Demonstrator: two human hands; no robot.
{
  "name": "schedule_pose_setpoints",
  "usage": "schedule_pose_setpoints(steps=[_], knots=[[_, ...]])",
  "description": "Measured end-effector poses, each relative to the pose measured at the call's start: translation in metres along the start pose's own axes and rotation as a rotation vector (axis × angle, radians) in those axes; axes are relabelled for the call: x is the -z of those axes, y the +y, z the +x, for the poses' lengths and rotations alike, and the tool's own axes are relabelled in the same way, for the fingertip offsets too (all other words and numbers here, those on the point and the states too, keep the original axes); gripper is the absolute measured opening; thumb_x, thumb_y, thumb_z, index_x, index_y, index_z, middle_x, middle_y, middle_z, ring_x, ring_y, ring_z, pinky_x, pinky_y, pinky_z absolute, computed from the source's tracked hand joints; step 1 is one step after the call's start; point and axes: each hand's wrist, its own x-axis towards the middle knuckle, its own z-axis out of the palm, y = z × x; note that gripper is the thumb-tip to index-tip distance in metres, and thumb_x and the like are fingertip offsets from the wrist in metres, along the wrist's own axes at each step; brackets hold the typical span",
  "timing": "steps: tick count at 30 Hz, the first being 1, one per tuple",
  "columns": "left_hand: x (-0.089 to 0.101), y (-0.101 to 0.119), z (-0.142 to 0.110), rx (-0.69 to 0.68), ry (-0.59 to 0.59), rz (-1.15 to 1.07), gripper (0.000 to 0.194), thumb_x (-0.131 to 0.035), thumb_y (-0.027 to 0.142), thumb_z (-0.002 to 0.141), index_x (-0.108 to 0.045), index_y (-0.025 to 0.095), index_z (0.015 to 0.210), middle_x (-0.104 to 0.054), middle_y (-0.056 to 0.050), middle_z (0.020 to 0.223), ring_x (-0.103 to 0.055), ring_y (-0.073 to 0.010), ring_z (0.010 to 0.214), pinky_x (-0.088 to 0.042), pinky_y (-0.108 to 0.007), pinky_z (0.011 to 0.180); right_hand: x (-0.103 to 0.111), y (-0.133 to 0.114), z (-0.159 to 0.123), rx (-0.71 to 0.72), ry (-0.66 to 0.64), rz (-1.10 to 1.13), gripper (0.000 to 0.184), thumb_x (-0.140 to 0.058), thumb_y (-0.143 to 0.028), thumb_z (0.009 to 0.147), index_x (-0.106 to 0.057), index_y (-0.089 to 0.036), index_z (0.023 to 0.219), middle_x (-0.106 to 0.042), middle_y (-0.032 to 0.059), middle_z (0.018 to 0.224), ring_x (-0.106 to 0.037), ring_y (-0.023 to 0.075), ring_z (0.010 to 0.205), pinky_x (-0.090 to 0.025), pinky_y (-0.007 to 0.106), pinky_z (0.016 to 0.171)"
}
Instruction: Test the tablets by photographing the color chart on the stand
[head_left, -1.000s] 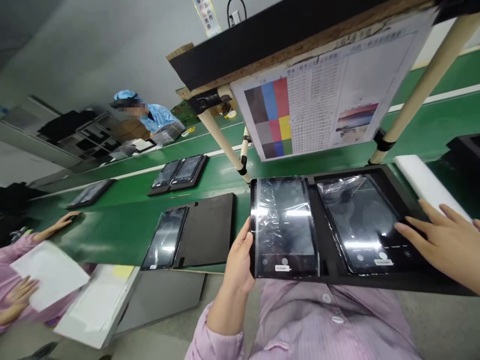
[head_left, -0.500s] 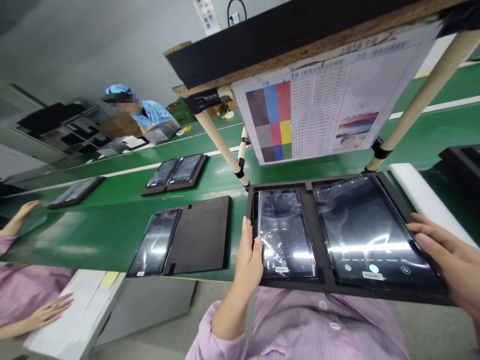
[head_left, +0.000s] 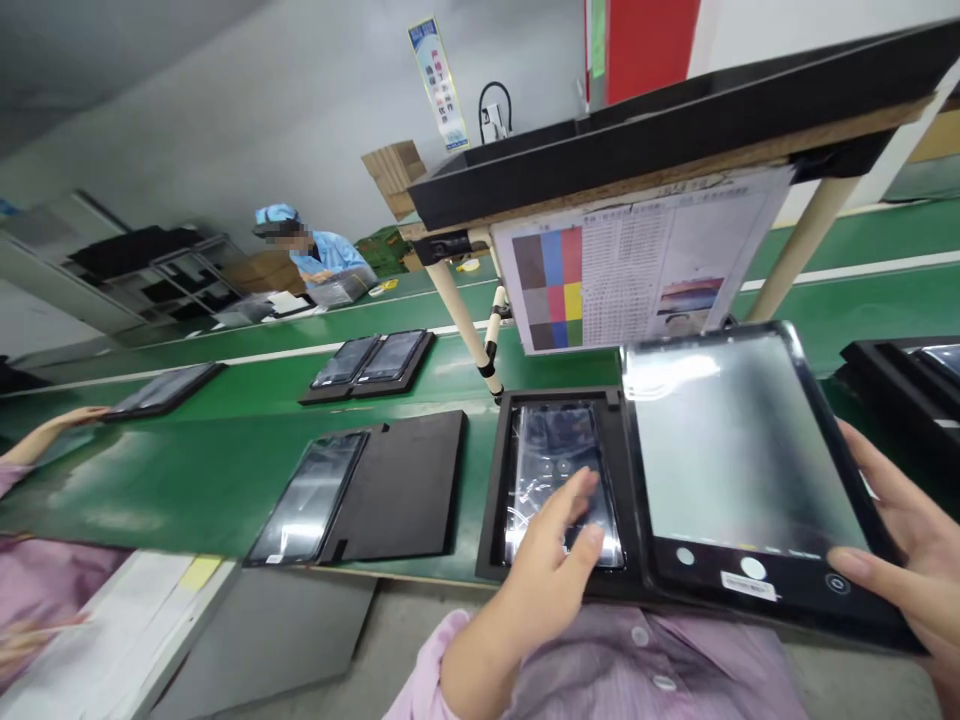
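A black foam tray (head_left: 487,500) lies at the near edge of the green conveyor belt (head_left: 210,470). In its left pocket sits a dark tablet (head_left: 559,460) under shiny film. My left hand (head_left: 551,560) rests over the tablet's lower part, fingers stretched out and touching the screen. My right hand (head_left: 911,545) grips the right edge of a second tablet (head_left: 742,460), thumb on its lower bezel. This tablet is lifted and tilted up out of the tray, with a pale grey lit screen.
A colour test chart (head_left: 637,265) hangs from a shelf on cream posts. More black trays with tablets (head_left: 352,495) (head_left: 371,362) (head_left: 907,375) lie along the belt. A neighbour's hand (head_left: 71,420) reaches in at the left. A person in blue (head_left: 311,250) works far back.
My right hand has taken the right tablet and raised it, its screen turning from dark to pale grey. My left hand left the tray's edge and moved onto the left tablet's screen.
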Motion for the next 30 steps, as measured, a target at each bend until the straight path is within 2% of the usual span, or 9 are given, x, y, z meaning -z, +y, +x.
schedule_pose_setpoints(steps=[2,3,5,7,10,14,18,26,30], knots=[[-0.01,0.007,0.001,-0.03,-0.053,-0.191,0.087,-0.06,0.067,0.086,-0.035,0.021,0.155,-0.044,-0.019,0.156,-0.047,-0.0335,0.14,-0.04,-0.051,0.115,-0.018,-0.003,-0.006,0.103,-0.018,0.133,0.103,-0.078,-0.065,0.067,-0.031,-0.041,0.155,-0.035,0.0051,0.156,-0.034,0.0334,0.142,-0.039,0.049,0.113],[-0.014,0.01,0.001,-0.076,-0.018,-0.215,0.093,-0.063,0.066,0.084,-0.028,0.02,0.157,-0.04,-0.019,0.159,-0.043,-0.0333,0.143,-0.038,-0.049,0.117,-0.03,-0.006,-0.007,0.136,-0.018,0.211,0.104,-0.079,-0.063,0.069,-0.028,-0.04,0.156,-0.029,0.0041,0.158,-0.029,0.0326,0.144,-0.035,0.049,0.115],[-0.019,0.014,0.0,-0.178,0.158,-0.098,0.096,-0.068,0.059,0.084,-0.021,0.02,0.158,-0.034,-0.017,0.162,-0.035,-0.0325,0.148,-0.031,-0.048,0.121,-0.055,-0.014,-0.004,0.191,-0.069,0.393,0.097,-0.073,-0.065,0.078,-0.025,-0.038,0.157,-0.026,0.0055,0.16,-0.031,0.0328,0.143,-0.037,0.051,0.115],[-0.021,0.016,-0.002,-0.237,0.354,0.104,0.099,-0.075,0.05,0.08,-0.02,0.021,0.158,-0.034,-0.017,0.161,-0.032,-0.0333,0.149,-0.028,-0.05,0.122,-0.074,-0.022,0.004,0.179,-0.174,0.611,0.083,-0.059,-0.072,0.087,-0.03,-0.035,0.155,-0.035,0.0078,0.156,-0.04,0.033,0.138,-0.046,0.053,0.109],[-0.021,0.016,-0.004,-0.218,0.496,0.31,0.11,-0.083,0.045,0.07,-0.019,0.022,0.157,-0.035,-0.018,0.159,-0.037,-0.0359,0.146,-0.034,-0.052,0.119,-0.089,-0.032,0.019,0.098,-0.26,0.801,0.072,-0.05,-0.081,0.087,-0.048,-0.033,0.14,-0.054,0.0083,0.141,-0.054,0.0323,0.127,-0.056,0.051,0.099],[-0.025,0.012,-0.003,-0.2,0.59,0.482,0.12,-0.087,0.038,0.063,-0.013,0.021,0.156,-0.036,-0.021,0.157,-0.042,-0.0375,0.143,-0.044,-0.051,0.112,-0.095,-0.033,0.029,0.043,-0.284,0.841,0.059,-0.061,-0.08,0.082,-0.063,-0.03,0.113,-0.07,0.0053,0.114,-0.063,0.0302,0.115,-0.058,0.048,0.097],[-0.029,0.006,0.001,-0.273,0.648,0.61,0.122,-0.086,0.035,0.063,-0.008,0.02,0.156,-0.038,-0.023,0.154,-0.045,-0.0375,0.14,-0.048,-0.05,0.108,-0.1,-0.032,0.031,0.063,-0.313,0.836,0.055,-0.061,-0.081,0.081,-0.068,-0.028,0.095,-0.072,0.0046,0.099,-0.063,0.0291,0.115,-0.054,0.049,0.103],[-0.035,-0.002,0.005,-0.293,0.736,0.642,0.121,-0.085,0.041,0.065,-0.008,0.019,0.157,-0.036,-0.025,0.154,-0.044,-0.0397,0.141,-0.048,-0.054,0.107,-0.099,-0.033,0.033,0.086,-0.353,0.734,0.068,-0.054,-0.089,0.077,-0.072,-0.027,0.098,-0.072,0.0083,0.104,-0.059,0.0292,0.123,-0.052,0.045,0.105],[-0.034,-0.003,0.004,-0.237,0.71,0.569,0.128,-0.087,0.053,0.06,-0.01,0.018,0.156,-0.035,-0.027,0.154,-0.039,-0.0431,0.143,-0.044,-0.058,0.109,-0.1,-0.032,0.034,0.068,-0.358,0.66,0.076,-0.047,-0.092,0.077,-0.071,-0.025,0.104,-0.071,0.0087,0.108,-0.057,0.0297,0.124,-0.052,0.047,0.103]])
